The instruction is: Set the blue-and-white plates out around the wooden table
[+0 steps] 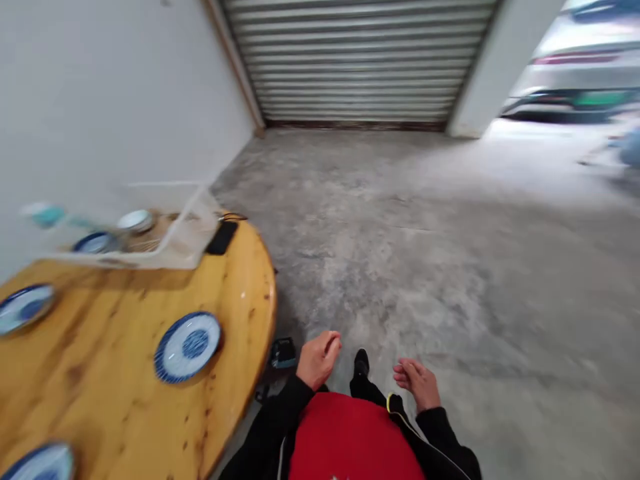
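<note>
My left hand (pixel 319 360) hangs in front of my body, to the right of the round wooden table's edge. Its fingers are curled in, with no object showing in them. My right hand (pixel 417 382) is also in the air over the floor, its fingers loosely bent and slightly apart, holding nothing. Neither hand touches the table. Nearest to my left hand on the tabletop lies a blue-and-white plate (pixel 188 347). A second such plate (pixel 26 309) sits at the left edge of the view, and a third (pixel 45 463) is cut off at the lower left.
On the wooden table (pixel 245 300) a white plastic crate (pixel 175 248) holds bowls and dishes. A black phone-like object (pixel 223 238) lies beside it. Concrete floor (pixel 375 267) stretches to a roller shutter (pixel 360 67). A dark object (pixel 283 353) is on the floor near the table.
</note>
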Tool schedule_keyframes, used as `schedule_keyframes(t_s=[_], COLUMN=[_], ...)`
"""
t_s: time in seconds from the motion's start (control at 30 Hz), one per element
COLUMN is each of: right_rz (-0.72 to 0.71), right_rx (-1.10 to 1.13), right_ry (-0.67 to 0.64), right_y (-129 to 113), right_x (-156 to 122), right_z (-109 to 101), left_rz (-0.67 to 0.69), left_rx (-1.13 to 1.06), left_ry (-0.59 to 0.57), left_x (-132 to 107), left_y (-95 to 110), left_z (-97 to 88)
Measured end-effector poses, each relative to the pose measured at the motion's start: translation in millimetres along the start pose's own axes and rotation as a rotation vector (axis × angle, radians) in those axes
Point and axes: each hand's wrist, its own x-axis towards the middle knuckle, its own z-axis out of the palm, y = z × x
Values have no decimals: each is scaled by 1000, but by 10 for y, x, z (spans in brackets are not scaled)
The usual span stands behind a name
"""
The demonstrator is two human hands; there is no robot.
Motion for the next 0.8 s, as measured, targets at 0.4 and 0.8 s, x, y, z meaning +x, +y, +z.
schedule_keyframes(t_s=[0.4,0.8], right_rz=[78,16], right_rx=[-329,-464], right_ry=[-319,-408], right_y=[-588,-1458], right_x=[1201,1773], right_z=[622,1921], left_rz=[-261,-237], left_rx=[42,21], left_ry=[217,380], left_x=[494,1747], left_y=[-93,-568], left_z=[-71,-914])
